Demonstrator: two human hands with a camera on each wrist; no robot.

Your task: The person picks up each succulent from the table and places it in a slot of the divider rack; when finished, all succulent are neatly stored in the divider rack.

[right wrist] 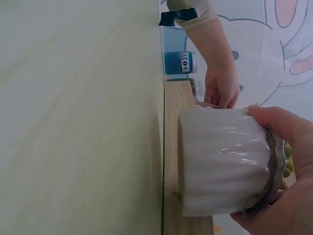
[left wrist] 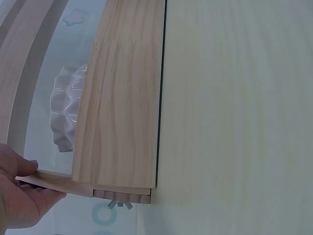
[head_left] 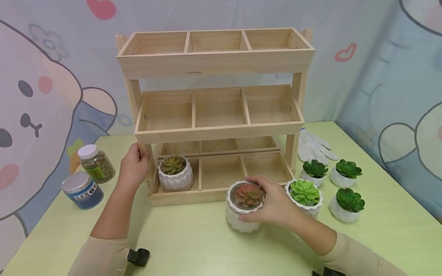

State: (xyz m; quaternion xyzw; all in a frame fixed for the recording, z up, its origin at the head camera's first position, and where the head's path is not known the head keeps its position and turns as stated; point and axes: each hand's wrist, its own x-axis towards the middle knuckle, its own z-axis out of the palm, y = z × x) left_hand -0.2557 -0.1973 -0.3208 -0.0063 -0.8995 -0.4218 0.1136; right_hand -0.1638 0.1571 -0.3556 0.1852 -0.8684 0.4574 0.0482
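My left hand [head_left: 134,166] grips the left upright of a three-tier wooden shelf [head_left: 221,68], its thumb and fingers around the wood in the left wrist view. In front of the bottom tier, my right hand [head_left: 276,201] holds a white ribbed pot [right wrist: 225,161] with a reddish succulent [head_left: 249,195]. Thumb and fingers span the pot near its rim, where a dark cord is tied. Its base looks slightly above the table in the right wrist view. Another white pot [head_left: 176,181] with a green-brown succulent stands in the bottom tier's left compartment.
Right of my right hand stand a white pot [head_left: 312,209] with a bright green succulent and several small dark green succulents [head_left: 349,199]. White gloves [head_left: 314,147] lie behind them. On the left are a blue jar [head_left: 83,190] and a white-capped jar [head_left: 98,164].
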